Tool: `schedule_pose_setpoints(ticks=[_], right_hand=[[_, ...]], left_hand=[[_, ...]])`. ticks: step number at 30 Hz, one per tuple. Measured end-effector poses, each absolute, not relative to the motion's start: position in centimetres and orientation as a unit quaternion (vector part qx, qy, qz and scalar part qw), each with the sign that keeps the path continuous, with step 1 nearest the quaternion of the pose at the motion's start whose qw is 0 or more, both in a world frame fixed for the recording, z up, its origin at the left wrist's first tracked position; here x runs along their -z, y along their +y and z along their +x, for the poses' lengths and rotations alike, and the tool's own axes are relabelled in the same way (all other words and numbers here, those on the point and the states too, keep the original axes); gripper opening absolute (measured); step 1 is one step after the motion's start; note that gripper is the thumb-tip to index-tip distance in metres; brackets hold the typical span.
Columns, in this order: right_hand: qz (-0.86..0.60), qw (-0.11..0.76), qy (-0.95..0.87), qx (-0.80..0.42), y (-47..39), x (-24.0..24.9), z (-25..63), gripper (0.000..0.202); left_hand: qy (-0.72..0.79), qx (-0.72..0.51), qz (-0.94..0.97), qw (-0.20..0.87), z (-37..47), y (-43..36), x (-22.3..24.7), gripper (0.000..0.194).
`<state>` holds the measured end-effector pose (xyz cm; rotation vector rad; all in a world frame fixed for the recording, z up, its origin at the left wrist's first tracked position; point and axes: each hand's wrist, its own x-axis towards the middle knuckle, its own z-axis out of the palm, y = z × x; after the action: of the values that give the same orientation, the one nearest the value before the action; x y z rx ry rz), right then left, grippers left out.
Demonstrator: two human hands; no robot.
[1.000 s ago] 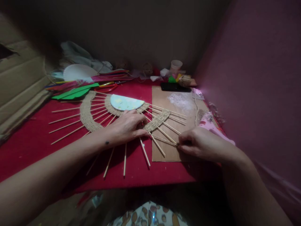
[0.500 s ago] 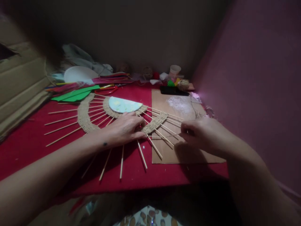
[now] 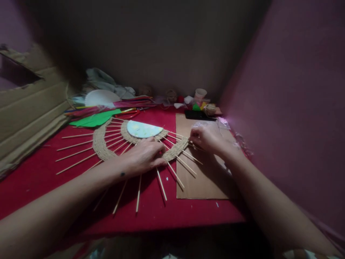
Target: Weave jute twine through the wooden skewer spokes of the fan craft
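A fan-shaped piece of thin wooden sticks (image 3: 172, 172) spreads over the table, with a pale blue half-disc (image 3: 144, 128) at its centre. Two bands of woven twine cross the sticks, an inner one and a wider outer band (image 3: 103, 144). My left hand (image 3: 149, 153) lies over the middle of the fan, thumb and fingers closed on the outer band and covering part of it. At the band's right end, my right hand (image 3: 203, 138) is closed in a pinch at the stick tips. The twine in its fingers is hardly visible now.
Brown cardboard (image 3: 207, 187) lies under the fan's right side on the red cloth (image 3: 151, 223). Behind are a black phone (image 3: 199, 114), a paper cup (image 3: 200, 94), a twine ball (image 3: 210, 109), red-handled scissors (image 3: 128, 114) and green sheets (image 3: 94, 119). A cardboard box (image 3: 24, 108) stands left.
My right hand has moved left and slightly up, from beyond the stick tips to the band's right end. The taut twine between the hands no longer shows. My left hand keeps its hold.
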<state>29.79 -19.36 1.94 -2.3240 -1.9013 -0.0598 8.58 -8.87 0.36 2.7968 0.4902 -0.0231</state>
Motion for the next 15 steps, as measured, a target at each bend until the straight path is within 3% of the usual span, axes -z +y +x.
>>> schedule_pose_setpoints(ticks=[9, 15], right_hand=[[-0.777, 0.168, -0.607, -0.004, -19.3, 1.5, 30.4, 0.019], [-0.738, 0.213, -0.63, -0.117, -21.2, -2.0, 31.7, 0.027]], left_hand=[[0.143, 0.005, 0.975, 0.168, 8.1, -9.9, -0.6, 0.015], [0.096, -0.064, 0.975, 0.19, 8.2, -12.1, -0.8, 0.02]])
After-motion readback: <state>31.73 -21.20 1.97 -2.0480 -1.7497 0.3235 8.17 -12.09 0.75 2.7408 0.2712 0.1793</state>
